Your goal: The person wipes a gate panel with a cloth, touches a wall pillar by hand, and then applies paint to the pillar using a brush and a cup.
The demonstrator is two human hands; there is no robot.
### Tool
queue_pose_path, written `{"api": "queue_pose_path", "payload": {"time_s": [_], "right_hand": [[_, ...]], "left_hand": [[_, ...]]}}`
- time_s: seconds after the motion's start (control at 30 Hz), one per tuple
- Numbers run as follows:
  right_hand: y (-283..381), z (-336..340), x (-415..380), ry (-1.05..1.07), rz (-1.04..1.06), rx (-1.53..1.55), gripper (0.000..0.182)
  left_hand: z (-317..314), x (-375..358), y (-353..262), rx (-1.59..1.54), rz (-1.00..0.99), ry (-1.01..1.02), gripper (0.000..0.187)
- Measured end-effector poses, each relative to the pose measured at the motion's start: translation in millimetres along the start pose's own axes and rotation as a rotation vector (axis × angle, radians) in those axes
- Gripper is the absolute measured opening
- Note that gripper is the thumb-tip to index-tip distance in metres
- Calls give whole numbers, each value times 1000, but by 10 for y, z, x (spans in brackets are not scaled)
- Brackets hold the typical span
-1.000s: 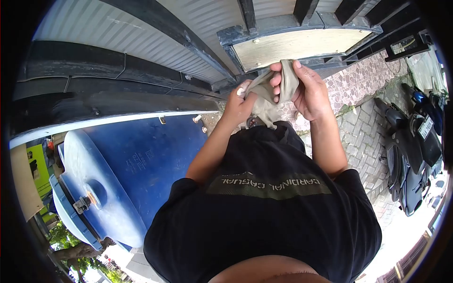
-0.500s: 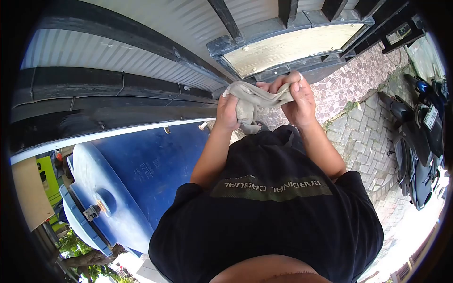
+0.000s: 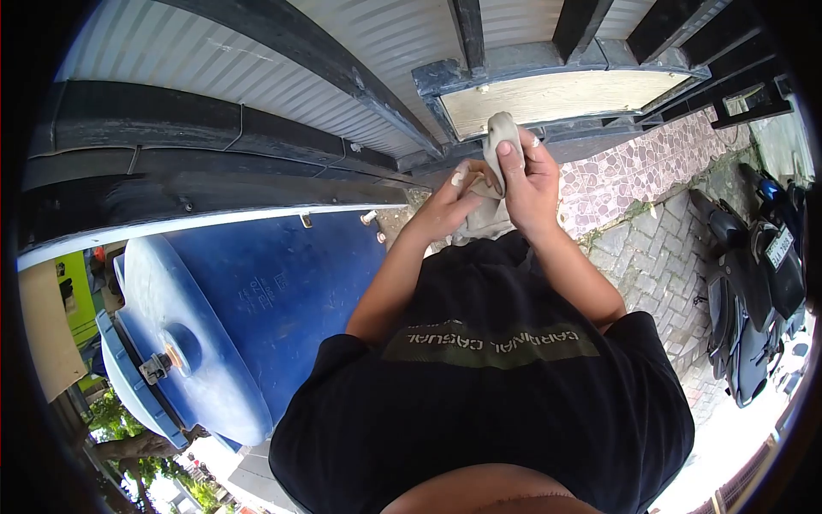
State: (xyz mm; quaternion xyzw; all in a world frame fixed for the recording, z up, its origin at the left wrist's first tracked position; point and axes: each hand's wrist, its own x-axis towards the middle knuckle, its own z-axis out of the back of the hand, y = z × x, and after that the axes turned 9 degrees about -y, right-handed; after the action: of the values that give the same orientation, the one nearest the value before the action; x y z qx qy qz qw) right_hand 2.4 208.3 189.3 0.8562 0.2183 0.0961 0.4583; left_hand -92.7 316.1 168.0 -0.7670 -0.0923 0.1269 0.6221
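A grey-beige cloth [image 3: 503,134] is bunched between my two hands in front of my chest. My right hand [image 3: 533,190] is closed on its upper part, the thumb pressed against a folded end that sticks up. Lower and to the left, my left hand [image 3: 443,208] grips the cloth with curled fingers, partly hidden behind the folds. The rest of the cloth hangs below the hands. Whitish smears show on fingers of both hands.
A large blue tank [image 3: 291,291] lies to my left. Ahead is a dark-framed structure with a pale panel [image 3: 556,98]. Patterned tiles [image 3: 616,180] and grey pavers [image 3: 646,248] cover the ground; motorcycles [image 3: 745,291] stand at the right.
The cloth was stretched sideways between both hands; now it is bunched up, with one end upright. My left hand has moved right, closer to my right hand. The view has shifted slightly.
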Motion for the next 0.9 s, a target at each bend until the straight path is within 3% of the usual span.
{"api": "queue_pose_path", "payload": {"time_s": [0.07, 0.1, 0.13, 0.2, 0.3, 0.6, 0.7, 0.73, 0.8, 0.9], "right_hand": [[-123, -12, 1, -74, 122, -402, 25], [-129, -50, -17, -103, 145, -516, 22], [-197, -52, -30, -119, 130, -505, 22], [-410, -15, -39, -115, 50, -566, 24], [-775, 55, -11, -178, 93, -562, 26], [-1094, 144, 72, -304, 49, -745, 25], [-1159, 138, 52, -326, 185, -746, 24], [-1157, 127, 54, -305, 212, -773, 24], [-1153, 85, 53, -288, 236, -798, 25], [-1144, -2, 64, -297, 265, -773, 23]], "left_hand": [[-7, -51, 62, 28, 56, -67, 34], [74, -66, 153, 89, 184, 4, 32], [157, -95, 238, 153, 319, 78, 31], [264, -119, 371, 291, 362, 127, 31], [263, -170, 472, 418, 287, -31, 31], [396, -104, 651, 693, 487, 78, 29], [418, -68, 616, 812, 568, 93, 29], [450, -77, 658, 817, 570, 99, 29], [515, -122, 751, 795, 368, 23, 34], [626, -111, 733, 738, 467, 55, 32]]}}
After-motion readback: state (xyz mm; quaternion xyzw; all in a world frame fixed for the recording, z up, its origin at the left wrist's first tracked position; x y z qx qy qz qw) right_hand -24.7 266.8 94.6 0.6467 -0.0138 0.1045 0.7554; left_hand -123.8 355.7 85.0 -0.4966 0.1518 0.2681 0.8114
